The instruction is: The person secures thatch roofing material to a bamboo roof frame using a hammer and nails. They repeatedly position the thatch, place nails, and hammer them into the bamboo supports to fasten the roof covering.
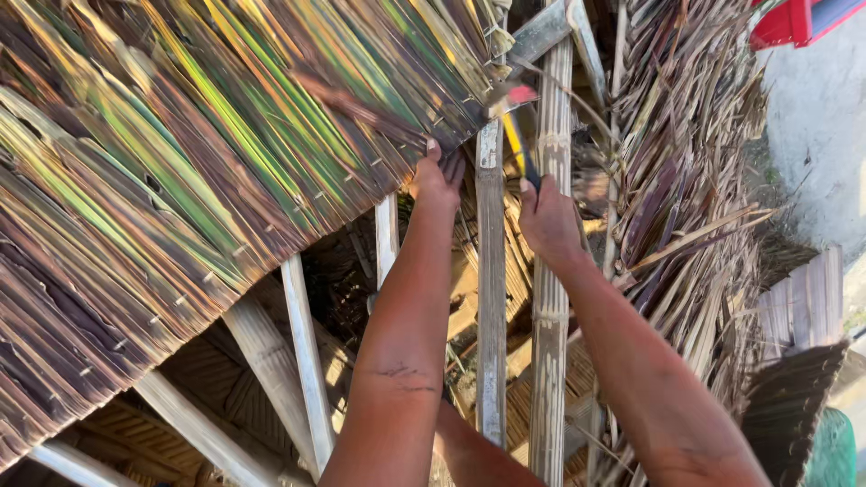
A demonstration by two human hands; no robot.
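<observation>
Palm-leaf thatch (pixel 207 162) on bamboo rafters (pixel 491 298)

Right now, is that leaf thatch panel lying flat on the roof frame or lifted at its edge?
Cannot tell for sure. The thatch panel lies spread over the bamboo rafters, and the left hand grips its lower edge.
</observation>
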